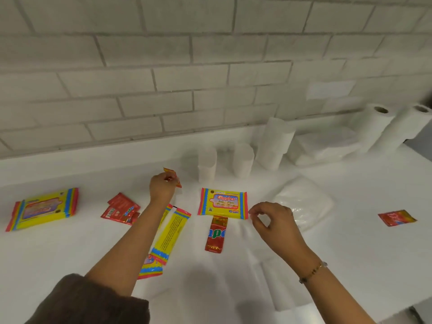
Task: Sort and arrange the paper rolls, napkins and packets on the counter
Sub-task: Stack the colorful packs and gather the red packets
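Head cam looks down on a white counter [350, 253], so going big to small. Far right against the tiled wall stand two tall paper towel rolls [383, 127], with a flat stack of napkins [327, 146] beside them, then a stack of toilet rolls [274, 143] and two short rolls [207, 163] to its left. A clear plastic bag [306, 202] lies on the right.

Wipes packs next: one far left [44, 208], one face-up in the middle reading Giggles [223, 203], and two more [171, 232] half under the left forearm. Then the small stuff: a pile of red sachets [121, 209] left of centre, a long red sachet [216, 233] touching the Giggles pack's near edge, and a lone sachet [397, 217] way off right.

Left hand [161, 187] is closed around a small red-and-orange sachet [172, 177], lifted off the counter. Right hand [272, 222] is empty, fingers loosely curled, hovering just right of the Giggles pack.

My guess is the sachets are getting grouped. I'd drop the held one on the red pile, grab the long one and the stray with the free hand, and keep the forearm from dragging those packs underneath.
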Demonstrator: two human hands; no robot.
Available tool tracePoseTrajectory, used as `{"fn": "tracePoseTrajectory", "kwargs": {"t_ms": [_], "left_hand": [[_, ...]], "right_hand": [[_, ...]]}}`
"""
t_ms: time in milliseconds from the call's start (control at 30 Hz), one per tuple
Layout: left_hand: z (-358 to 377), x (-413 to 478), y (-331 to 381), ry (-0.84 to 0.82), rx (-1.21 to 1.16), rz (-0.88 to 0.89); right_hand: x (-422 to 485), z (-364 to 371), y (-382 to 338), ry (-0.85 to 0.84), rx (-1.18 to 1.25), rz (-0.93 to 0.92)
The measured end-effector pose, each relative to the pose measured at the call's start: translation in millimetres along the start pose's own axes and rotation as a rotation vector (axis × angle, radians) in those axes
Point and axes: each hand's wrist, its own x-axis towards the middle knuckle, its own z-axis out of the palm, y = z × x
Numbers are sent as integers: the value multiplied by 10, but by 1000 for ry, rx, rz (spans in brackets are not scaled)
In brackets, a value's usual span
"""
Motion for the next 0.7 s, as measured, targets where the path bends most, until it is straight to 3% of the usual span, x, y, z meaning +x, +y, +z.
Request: {"fn": "tracePoseTrajectory", "kwargs": {"t_ms": [200,333,467,567,700], "left_hand": [[335,299,-213,-55,207,-39],[413,434,-388,-91,588,-45],[402,395,-348,-86,740,-91],[320,341,-275,-92,720,-58],[86,86,-184,-76,433,58]], "right_hand": [[-19,49,124,-23,-53,34],[-59,102,149,-30,-69,41],[-59,122,168,-36,-77,41],[-18,120,141,-43,-70,23],[13,117,112,-50,-53,0]]}}
